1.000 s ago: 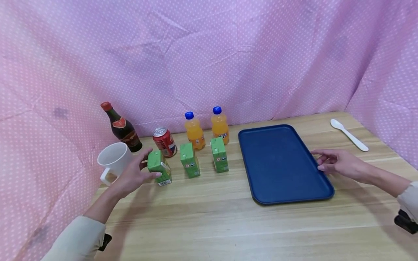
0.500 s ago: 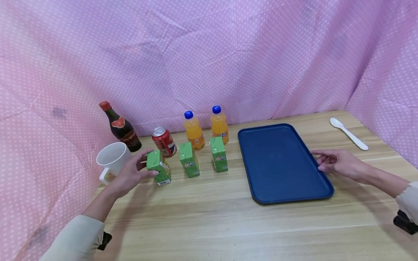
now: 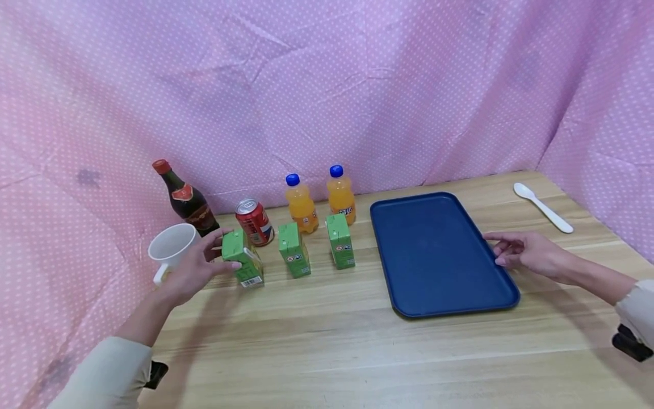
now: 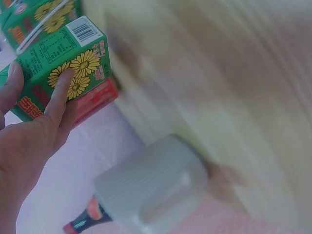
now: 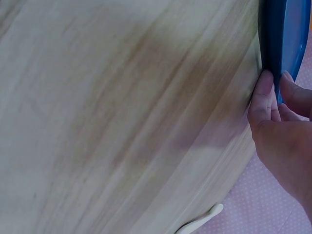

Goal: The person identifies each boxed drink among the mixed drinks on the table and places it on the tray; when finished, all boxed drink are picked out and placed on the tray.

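My left hand [image 3: 189,276] has its thumb and fingers spread just to the carton's width, gripping the green carton [image 3: 242,257] left of centre in the frame; whether it's off the tabletop [image 3: 327,346] I can't tell. My right hand [image 3: 533,259], at mid-right, pinches the edge of the blue tray [image 3: 441,255] almost closed. I'd want a light, even grip so the carton's walls don't buckle, held level, clear of the white mug [image 3: 171,245] to the left, the red can [image 3: 255,224] just above and the middle carton [image 3: 294,251] to the right.
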### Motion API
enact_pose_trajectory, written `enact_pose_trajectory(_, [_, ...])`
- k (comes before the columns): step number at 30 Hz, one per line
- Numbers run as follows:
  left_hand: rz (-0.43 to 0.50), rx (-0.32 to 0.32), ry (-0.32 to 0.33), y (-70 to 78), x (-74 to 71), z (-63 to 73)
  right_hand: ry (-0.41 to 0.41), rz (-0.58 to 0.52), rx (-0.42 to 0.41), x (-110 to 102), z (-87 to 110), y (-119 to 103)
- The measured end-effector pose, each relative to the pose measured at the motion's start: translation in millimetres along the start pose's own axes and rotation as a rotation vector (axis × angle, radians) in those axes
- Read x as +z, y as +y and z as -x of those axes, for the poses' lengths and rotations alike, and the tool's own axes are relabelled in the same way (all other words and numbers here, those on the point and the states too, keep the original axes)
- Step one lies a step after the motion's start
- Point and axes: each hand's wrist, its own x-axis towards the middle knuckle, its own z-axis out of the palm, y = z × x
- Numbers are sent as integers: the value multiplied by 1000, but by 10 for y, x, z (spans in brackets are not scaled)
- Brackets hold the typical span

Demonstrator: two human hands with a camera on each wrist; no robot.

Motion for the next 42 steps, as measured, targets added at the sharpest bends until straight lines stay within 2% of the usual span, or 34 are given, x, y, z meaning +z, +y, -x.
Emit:
enact_pose_trajectory(6, [-53,-7,8,257,-185,30,-14,-38,4,-14,3,16])
enact_pose_trajectory(10, [-68,-28,-12,466,-316,14,-8,-33,4,-17,11,24])
enact_pose_trajectory(14, [-89,-22,-39,641,-423,-16,-8,-37,10,-19,21,31])
enact_pose_trajectory(19, [-115,0,-38,834,-501,-60,-5,-48,13,-21,27,39])
enact_pose_trajectory(22, [-109,-12,-23,965,-506,-115,-4,-44,15,-28,28,44])
enact_pose_trajectory(28, [-6,-69,-4,1256,-416,-301,-9,-49,15,-45,27,58])
enact_pose_trajectory(34, [88,-100,13,1537,-240,-457,-20,-48,2,-41,-2,42])
enact_pose_trajectory(36, [93,-108,15,1634,-173,-509,-26,-51,5,-38,-9,29])
enact_pose_trajectory(40, [107,-79,5,1807,-10,-645,-23,-53,15,-29,-7,14])
enact_pose_trajectory(42, [149,-53,-3,1882,91,-717,-18,-51,16,-30,0,11])
